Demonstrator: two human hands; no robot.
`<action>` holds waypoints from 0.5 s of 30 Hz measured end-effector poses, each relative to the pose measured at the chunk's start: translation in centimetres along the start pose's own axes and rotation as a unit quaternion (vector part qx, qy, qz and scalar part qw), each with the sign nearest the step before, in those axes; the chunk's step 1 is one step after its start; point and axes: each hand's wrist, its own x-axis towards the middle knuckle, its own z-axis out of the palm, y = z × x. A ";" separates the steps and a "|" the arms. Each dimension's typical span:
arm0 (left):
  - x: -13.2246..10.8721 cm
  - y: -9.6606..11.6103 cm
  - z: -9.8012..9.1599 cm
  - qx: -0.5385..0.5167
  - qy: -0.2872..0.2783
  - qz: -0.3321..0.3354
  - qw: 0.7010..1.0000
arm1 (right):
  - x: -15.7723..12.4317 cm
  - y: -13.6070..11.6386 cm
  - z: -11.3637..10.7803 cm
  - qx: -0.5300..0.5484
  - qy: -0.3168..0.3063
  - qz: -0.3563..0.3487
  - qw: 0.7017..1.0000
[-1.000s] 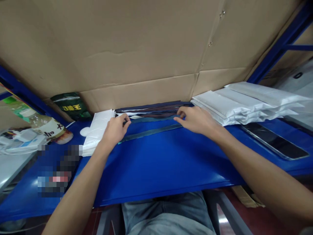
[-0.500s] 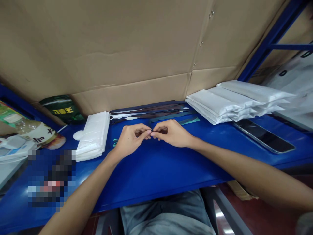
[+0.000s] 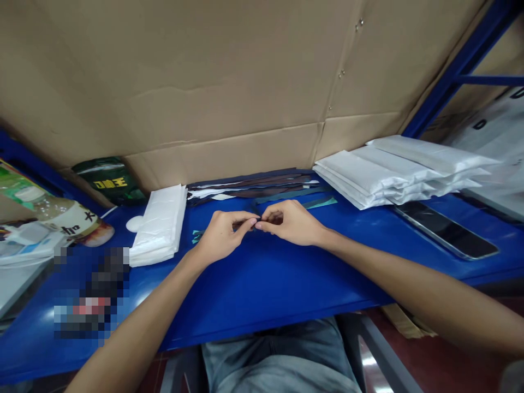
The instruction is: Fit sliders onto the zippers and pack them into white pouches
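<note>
Over the middle of the blue table, my left hand and my right hand meet fingertip to fingertip. Both are closed in a pinch on a small dark strip, mostly hidden by the fingers. Just beyond them lies a row of long thin strips, dark brown, white and teal, apparently fabric. A teal strip end sticks out to the right. Small teal scraps rest beside my left hand.
A stack of flat white packets is at left, with a bottle and a dark green pouch beyond it. More white packets and a phone lie at right. A cardboard wall closes the back.
The camera view has shifted slightly. My hands keep the same pinch at nearly the same place, with a little more of the dark piece showing between the fingertips.
</note>
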 end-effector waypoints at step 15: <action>-0.2 1.0 0.4 -0.045 0.031 -0.018 0.998 | 0.1 0.8 0.5 -0.012 0.003 -0.076 0.997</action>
